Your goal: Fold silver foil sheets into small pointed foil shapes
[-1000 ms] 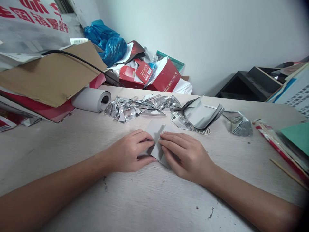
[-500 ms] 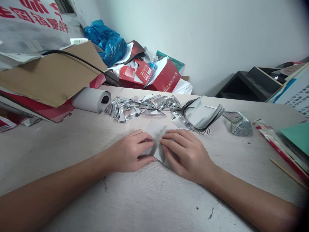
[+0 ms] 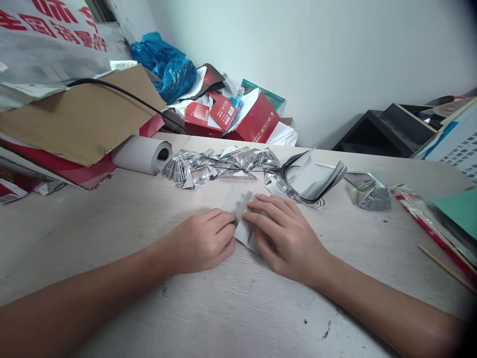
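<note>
Your left hand (image 3: pixel 208 241) has curled inward, apparently pinching paper (image 3: pixel 244 230) on the surface (image 3: pixel 238 308); your right hand (image 3: pixel 285 233) lies spread over it. Likely folding; next calls for a firm press.

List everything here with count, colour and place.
paper: one, grey, between hands
foil pieces: several, silver, back
stack: one, grey, behind right hand
roll: one, white, back left
cardboard: one, brown, left
cable: one, black, over cardboard
printed bag: one, white, upper left
blue bag: one, blue, beyond desk
boxes: several, red, beyond desk
shelf: one, black, back right
packet: one, red, right
loose stick: one, tan, right
sheet: one, green, right
wall: one, pale, back
desk: one, whitish, beneath
left hand: one, bare, paper's left edge
right hand: one, bare, on paper
</note>
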### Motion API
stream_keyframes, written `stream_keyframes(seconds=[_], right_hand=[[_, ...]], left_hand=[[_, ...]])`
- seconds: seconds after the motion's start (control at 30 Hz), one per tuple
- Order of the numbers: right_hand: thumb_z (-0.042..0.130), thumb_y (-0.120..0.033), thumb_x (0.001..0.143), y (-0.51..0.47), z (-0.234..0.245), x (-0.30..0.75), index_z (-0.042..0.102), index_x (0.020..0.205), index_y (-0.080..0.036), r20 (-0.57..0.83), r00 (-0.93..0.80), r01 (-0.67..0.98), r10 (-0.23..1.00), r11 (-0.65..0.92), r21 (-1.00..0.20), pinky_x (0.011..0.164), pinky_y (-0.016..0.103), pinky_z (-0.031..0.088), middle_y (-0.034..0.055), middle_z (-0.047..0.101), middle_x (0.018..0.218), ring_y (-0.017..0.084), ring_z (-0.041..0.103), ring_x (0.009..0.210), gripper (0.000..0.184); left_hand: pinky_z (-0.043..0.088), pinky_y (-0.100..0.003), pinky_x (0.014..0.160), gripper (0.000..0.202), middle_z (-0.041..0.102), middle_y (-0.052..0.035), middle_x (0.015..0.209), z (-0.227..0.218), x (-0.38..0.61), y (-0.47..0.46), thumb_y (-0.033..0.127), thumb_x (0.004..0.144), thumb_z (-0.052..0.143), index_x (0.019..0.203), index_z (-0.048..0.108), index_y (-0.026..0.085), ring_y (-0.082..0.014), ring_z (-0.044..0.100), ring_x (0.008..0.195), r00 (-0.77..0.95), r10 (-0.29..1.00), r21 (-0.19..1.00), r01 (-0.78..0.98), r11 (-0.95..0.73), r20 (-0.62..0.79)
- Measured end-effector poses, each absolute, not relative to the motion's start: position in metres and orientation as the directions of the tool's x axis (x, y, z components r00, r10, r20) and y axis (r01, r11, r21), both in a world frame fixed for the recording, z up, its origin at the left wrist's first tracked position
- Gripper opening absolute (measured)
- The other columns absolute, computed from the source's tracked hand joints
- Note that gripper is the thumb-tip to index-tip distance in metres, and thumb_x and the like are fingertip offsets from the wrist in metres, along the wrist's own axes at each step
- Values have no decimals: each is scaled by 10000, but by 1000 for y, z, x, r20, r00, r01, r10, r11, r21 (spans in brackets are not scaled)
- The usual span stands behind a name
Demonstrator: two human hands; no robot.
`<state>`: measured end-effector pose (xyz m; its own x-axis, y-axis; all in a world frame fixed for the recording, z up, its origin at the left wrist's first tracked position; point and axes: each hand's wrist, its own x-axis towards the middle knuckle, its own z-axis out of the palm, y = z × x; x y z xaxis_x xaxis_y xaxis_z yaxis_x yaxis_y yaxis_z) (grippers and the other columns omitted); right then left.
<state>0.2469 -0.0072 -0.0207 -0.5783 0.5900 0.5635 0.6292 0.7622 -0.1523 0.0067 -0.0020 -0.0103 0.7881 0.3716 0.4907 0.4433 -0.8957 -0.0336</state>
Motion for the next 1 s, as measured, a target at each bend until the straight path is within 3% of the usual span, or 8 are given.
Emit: stream_keyframes(seconds=[0.13,0.23,0.37,0.47,0.67,0.8,0.9,1.0], right_hand=[[539,-197,905,-9,-19,248,576,1381,-230,475,-625,615,619,766,-188,1233,569,381,46,592,1484,272,485,1470,478],[463,-152,912,-8,-18,251,601,1307,-245,440,-579,620,687,721,-310,1270,647,261,30,618,1447,270,478,1474,429],[375,-51,850,-1,-17,253,659,1139,-262,384,-377,602,843,538,-590,1217,617,338,-10,720,1147,187,635,1205,457],[364,-58,841,3,-16,252,672,1118,-258,283,-346,537,895,436,-722,1174,547,420,-18,722,1077,142,653,1047,459],[456,-168,857,3,-14,255,649,1199,-265,218,-393,459,894,396,-796,1327,579,172,-20,690,1085,140,639,1095,405],[494,-255,882,0,-13,259,632,1254,-279,228,-420,425,879,412,-806,1267,550,253,-9,658,1050,144,617,1045,397],[522,-266,873,-1,-14,259,595,1323,-287,261,-453,405,853,457,-791,1106,438,407,9,644,1106,157,598,1089,456],[529,-227,854,-1,-14,259,578,1348,-276,291,-457,394,840,485,-781,975,347,447,16,630,1117,142,588,1083,499]], left_hand=[[623,-374,772,90,724,-130,958,-12,7,-3,76,889,579,823,621,120,-243,701,910,779,376,-30,450,-892,502],[619,-364,755,95,718,-141,955,-12,7,-3,76,867,569,789,587,127,-246,701,910,771,380,6,439,-899,512],[605,-345,735,89,705,-124,938,-10,6,-2,82,841,553,784,547,149,-223,686,874,765,405,64,434,-899,502],[600,-343,750,74,692,-107,926,-9,7,-2,97,846,552,812,541,162,-223,679,899,763,438,72,463,-884,475],[605,-376,769,103,691,-133,991,-12,4,-2,59,804,560,875,571,133,-261,681,945,774,435,45,469,-882,460],[603,-343,759,193,695,-124,977,-14,2,1,14,745,545,904,576,118,-248,698,936,728,448,99,469,-878,519],[597,-316,751,240,705,-125,1028,-14,1,3,17,746,550,962,583,117,-227,706,927,695,466,133,478,-868,548],[595,-320,739,261,705,-112,1039,-14,-1,5,18,763,556,998,584,128,-223,704,906,719,478,126,487,-864,504]])
